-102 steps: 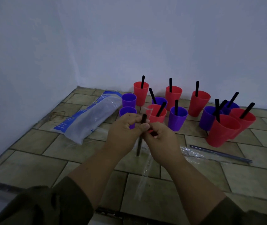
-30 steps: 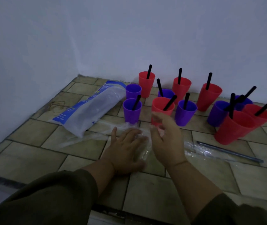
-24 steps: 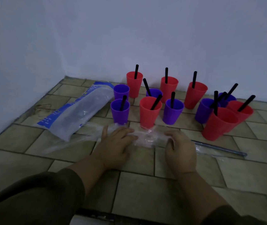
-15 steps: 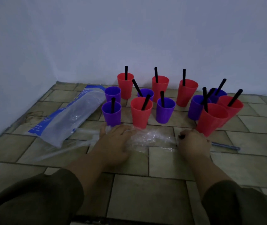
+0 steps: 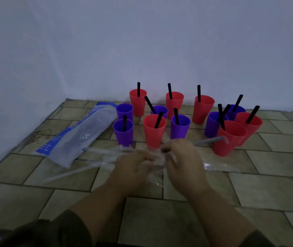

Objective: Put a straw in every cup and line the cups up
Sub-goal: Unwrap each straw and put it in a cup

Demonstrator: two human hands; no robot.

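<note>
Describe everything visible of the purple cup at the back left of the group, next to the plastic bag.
The purple cup is a small, tapered tumbler of smooth, plastic-looking material, standing upright with its mouth open; no straw shows in it. It stands on the tiled floor at the group's left end, between the clear blue-printed bag and a red cup. A second purple cup, holding a black straw, stands in front and hides its base; whether they touch cannot be told.

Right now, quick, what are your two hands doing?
Left hand: fingers curled over the clear plastic, too blurred to tell a grip.
Right hand: gripping a wrapped straw.
</note>
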